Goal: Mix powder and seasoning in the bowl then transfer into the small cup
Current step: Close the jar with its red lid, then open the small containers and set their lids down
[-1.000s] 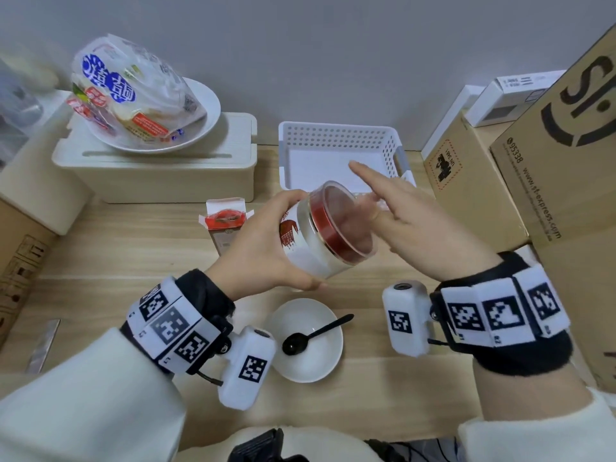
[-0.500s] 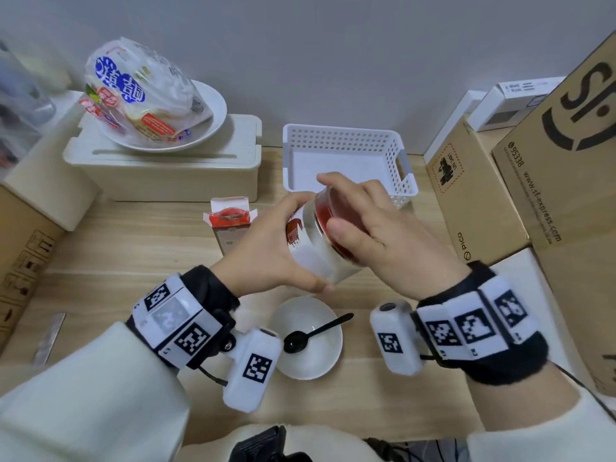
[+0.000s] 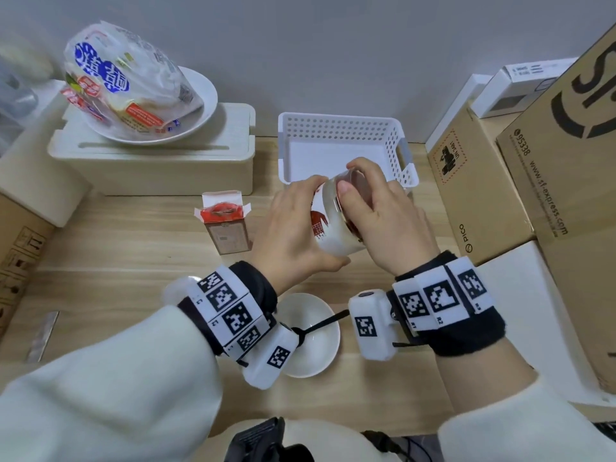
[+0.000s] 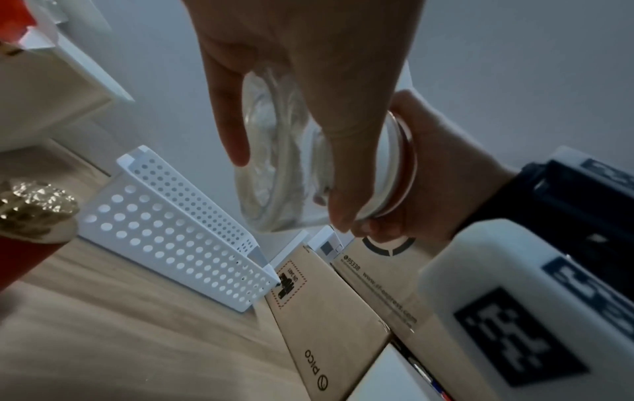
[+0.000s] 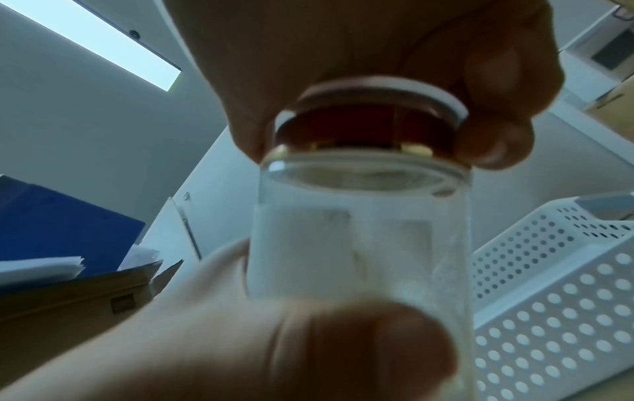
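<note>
Right hand (image 3: 383,211), open beside jar 1 s ago, now clamped over lid (image 5: 367,119), fingers curled round rim. Wooden table (image 3: 116,261) underneath. White basket (image 3: 343,128) behind jar. Left hand (image 3: 293,235) wrapped round jar (image 3: 328,225), held tilted above table. White bowl (image 3: 313,355) near front edge, black spoon (image 3: 320,325) inside.

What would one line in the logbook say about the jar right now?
step: opening jar | left hand: holds jar tilted above table | right hand: fingers grip red lid, lid still on | bowl: spoon inside
</note>
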`<state>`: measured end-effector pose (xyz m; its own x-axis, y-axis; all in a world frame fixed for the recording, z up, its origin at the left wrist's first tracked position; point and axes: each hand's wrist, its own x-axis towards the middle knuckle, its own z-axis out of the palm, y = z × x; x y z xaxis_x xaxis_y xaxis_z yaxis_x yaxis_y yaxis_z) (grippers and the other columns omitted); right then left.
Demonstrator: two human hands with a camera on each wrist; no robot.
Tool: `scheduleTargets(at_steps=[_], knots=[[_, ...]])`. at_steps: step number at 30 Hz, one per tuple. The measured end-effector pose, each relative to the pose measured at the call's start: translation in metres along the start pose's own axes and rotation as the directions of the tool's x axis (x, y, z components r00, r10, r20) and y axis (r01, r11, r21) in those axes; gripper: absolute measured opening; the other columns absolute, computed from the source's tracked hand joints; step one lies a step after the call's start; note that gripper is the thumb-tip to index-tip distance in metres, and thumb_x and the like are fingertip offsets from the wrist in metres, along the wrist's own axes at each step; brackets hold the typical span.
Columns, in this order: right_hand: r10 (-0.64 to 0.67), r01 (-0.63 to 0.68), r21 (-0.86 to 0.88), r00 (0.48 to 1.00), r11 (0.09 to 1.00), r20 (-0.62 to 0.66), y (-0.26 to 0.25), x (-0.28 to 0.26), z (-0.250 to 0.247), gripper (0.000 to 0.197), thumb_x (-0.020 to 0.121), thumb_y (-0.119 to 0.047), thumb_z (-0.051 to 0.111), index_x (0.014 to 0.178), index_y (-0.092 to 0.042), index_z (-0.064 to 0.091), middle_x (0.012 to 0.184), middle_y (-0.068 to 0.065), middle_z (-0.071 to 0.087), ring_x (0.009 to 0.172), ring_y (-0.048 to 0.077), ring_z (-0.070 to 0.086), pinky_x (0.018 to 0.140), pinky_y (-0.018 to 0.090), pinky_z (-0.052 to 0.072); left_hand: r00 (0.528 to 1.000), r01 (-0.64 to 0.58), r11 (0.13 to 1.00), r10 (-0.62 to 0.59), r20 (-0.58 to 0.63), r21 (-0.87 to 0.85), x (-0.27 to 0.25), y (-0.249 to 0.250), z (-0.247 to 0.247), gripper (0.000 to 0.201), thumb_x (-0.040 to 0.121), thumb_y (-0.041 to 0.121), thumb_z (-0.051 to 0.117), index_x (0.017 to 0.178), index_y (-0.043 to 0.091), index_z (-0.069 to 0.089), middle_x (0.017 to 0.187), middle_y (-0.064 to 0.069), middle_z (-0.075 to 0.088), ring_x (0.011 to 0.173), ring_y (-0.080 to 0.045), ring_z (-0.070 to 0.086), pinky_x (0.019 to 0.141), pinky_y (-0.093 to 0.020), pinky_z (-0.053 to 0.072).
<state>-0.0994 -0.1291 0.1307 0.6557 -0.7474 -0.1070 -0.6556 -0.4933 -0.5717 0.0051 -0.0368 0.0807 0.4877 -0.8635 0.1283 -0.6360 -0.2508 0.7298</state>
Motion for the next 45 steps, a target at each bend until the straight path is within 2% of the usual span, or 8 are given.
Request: scheduleTargets(at_steps=[5,11,14,23,31,38,42,45], knots=[[-0.021,0.007,0.086,0.986,0.996,0.164,0.018,0.019,-0.014,0.054,0.072,-0.066,0.047,0.123,-0.057,0.031,0.122,-0.003,0.047,0.106,0.016,0.049,0.092,0.04,0.042,0.986,0.082,0.977,-0.051,0.158,-0.196,0.006,-0.009,-0.009,0.094,0.054,0.025,0.088,0.134,0.026,0.037,0.135,0.004,0.044,0.122,-0.01,0.042,0.098,-0.025,0.038],[-0.02,0.093,-0.36,0.979,0.928,0.202,0.043,0.05,-0.01,0.078,0.061,-0.055,0.064,0.13,-0.044,0.031,0.13,-0.007,0.041,0.111,0.023,0.051,0.087,0.043,0.046,0.963,0.24,0.869,-0.271,-0.01,-0.432,-0.009,-0.052,-0.018,0.056,0.07,0.001,0.075,0.116,0.025,0.053,0.113,0.006,0.058,0.106,-0.011,0.057,0.088,-0.034,0.052],[0.014,0.116,-0.411,0.954,0.904,0.3,0.055,0.063,0.011,0.077,0.063,-0.05,0.066,0.13,-0.038,0.033,0.13,-0.006,0.042,0.108,0.022,0.052,0.081,0.037,0.044,0.956,0.263,0.914,-0.289,-0.04,-0.31,-0.013,-0.064,-0.012,0.064,0.068,-0.004,0.073,0.121,0.021,0.049,0.118,0.003,0.051,0.112,-0.014,0.051,0.093,-0.036,0.049],[0.01,0.105,-0.295,0.93,0.95,0.366,0.081,0.074,0.046,0.08,0.051,-0.047,0.072,0.122,-0.043,0.035,0.125,-0.01,0.043,0.111,0.02,0.048,0.084,0.046,0.049,0.908,0.285,0.928,-0.341,0.243,0.238,0.036,-0.08,0.031,0.066,0.081,-0.009,0.049,0.142,0.01,0.03,0.151,-0.011,0.029,0.14,-0.027,0.024,0.114,-0.034,0.019],[0.003,0.099,-0.273,0.937,0.957,0.348,0.088,0.073,0.049,0.08,0.055,-0.043,0.073,0.124,-0.042,0.034,0.128,-0.011,0.042,0.114,0.022,0.044,0.086,0.044,0.047,0.926,0.248,0.901,-0.329,0.185,0.356,0.049,-0.095,0.034,0.045,0.074,0.004,0.067,0.117,0.013,0.059,0.119,-0.008,0.057,0.118,-0.03,0.047,0.099,-0.039,0.039],[0.043,0.112,-0.377,0.924,0.919,0.381,0.072,0.062,0.033,0.082,0.067,-0.059,0.066,0.137,-0.042,0.026,0.15,-0.006,0.023,0.133,0.029,0.025,0.104,0.052,0.03,0.934,0.314,0.946,-0.323,0.152,0.08,0.037,-0.07,0.017,0.042,0.062,0.023,0.08,0.097,0.017,0.059,0.104,-0.005,0.059,0.093,-0.02,0.056,0.073,-0.024,0.039],[-0.224,0.236,-0.038,0.953,0.971,0.203,0.031,0.041,0.018,0.047,0.075,-0.048,0.065,0.116,-0.029,0.054,0.106,-0.003,0.052,0.099,0.014,0.052,0.089,0.036,0.042,0.948,0.299,0.943,-0.275,0.162,-0.146,0.022,-0.042,-0.013,0.05,0.052,0.014,0.085,0.094,0.022,0.059,0.095,0.005,0.061,0.088,-0.015,0.062,0.069,-0.017,0.047],[-0.375,0.372,0.056,0.907,0.927,0.191,0.002,0.024,0.015,0.032,0.074,-0.047,0.067,0.097,-0.027,0.057,0.077,-0.011,0.045,0.07,0.003,0.045,0.068,0.029,0.04,0.959,0.264,0.917,-0.218,0.178,-0.299,0.006,-0.022,-0.027,0.057,0.043,0.023,0.078,0.098,0.021,0.064,0.098,0.004,0.067,0.089,-0.013,0.065,0.077,-0.027,0.054]])
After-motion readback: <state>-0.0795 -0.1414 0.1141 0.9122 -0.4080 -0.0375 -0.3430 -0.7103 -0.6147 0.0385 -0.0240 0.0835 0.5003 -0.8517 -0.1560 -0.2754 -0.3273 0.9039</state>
